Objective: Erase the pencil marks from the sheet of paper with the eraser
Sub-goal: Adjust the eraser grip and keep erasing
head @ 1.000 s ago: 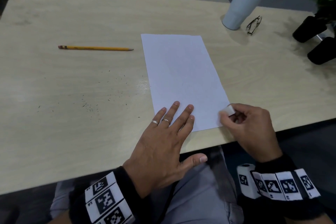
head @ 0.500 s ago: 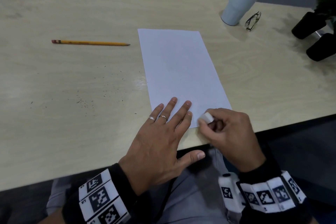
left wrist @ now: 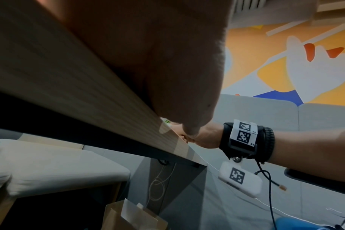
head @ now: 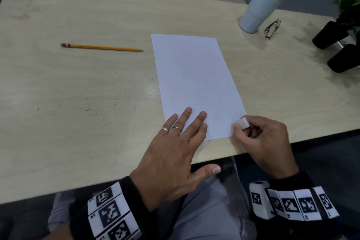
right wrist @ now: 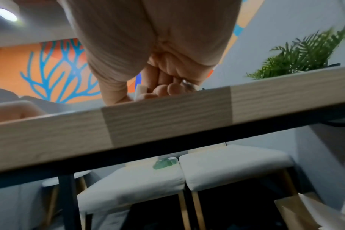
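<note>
I am watching the right hand swing the eraser, pinched in its fingertips, back out from mid-bottom edge half a second ago to the paper's near right corner, so I judge the rubbing strokes are continuing. The left hand is pressing flat, fingers straight, on the near edge. The paper is lying mid-table, looking nearly blank, only faint grey smudging showing.

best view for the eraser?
Head view: the white eraser shows clearly, pinched in the right hand at the paper's near right corner. Right wrist shows only a sliver between fingers. Left wrist doesn't show it.
</note>
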A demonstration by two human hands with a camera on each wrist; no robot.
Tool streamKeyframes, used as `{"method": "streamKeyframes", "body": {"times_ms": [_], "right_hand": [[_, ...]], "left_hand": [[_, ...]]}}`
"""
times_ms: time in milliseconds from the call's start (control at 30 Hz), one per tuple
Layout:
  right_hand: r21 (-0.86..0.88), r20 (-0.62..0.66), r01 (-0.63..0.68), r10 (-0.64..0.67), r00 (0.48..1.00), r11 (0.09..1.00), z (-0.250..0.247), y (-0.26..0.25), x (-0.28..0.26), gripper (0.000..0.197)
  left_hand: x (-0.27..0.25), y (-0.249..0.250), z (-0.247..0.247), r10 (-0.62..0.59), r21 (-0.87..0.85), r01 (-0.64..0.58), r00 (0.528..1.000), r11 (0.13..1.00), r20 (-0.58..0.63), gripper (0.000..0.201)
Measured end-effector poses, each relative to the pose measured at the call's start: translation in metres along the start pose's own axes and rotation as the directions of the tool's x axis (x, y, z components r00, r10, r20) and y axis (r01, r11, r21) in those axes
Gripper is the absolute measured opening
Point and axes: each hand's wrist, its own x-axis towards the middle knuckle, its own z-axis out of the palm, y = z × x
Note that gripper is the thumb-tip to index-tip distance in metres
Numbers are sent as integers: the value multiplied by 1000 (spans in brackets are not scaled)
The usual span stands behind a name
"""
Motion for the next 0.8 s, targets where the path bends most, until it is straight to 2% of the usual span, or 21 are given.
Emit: {"method": "streamKeyframes", "body": {"times_ms": [67,167,267,333,433,467,633,733,800], "right_hand": [[52,-18,14,-13,1000,999,1,-9,3,24],[149,-116,19,-2,993,989,-6,-12,19,13],[188,-12,-9,12,1000,982,-11,0,32,18],[209,52,-32,21,998,977,-7,4,32,18],[250,38,-34,26,999,968,-5,11,32,20],[257,31,-28,21,999,966,-5,13,32,21],[335,66,-89,71,995,938,-8,15,32,24],[351,81,-93,68,994,932,-11,12,32,24],[311,74,-57,36,997,949,-13,12,32,24]], "left_hand": [[0,0,-1,-1,-2,1,1000,1000,7,97],[1,1,-3,1,4,-1,999,1000,41,100],[3,2,-9,-2,-5,2,998,1000,65,101],[6,8,-15,-48,-17,49,996,999,69,99],[21,35,-21,-179,-20,182,980,983,91,105],[29,48,-22,-187,-20,189,979,982,86,108],[67,102,-3,-62,10,61,988,998,139,100],[64,95,7,-74,76,62,983,995,167,99],[51,80,2,-135,59,126,976,990,172,100]]}}
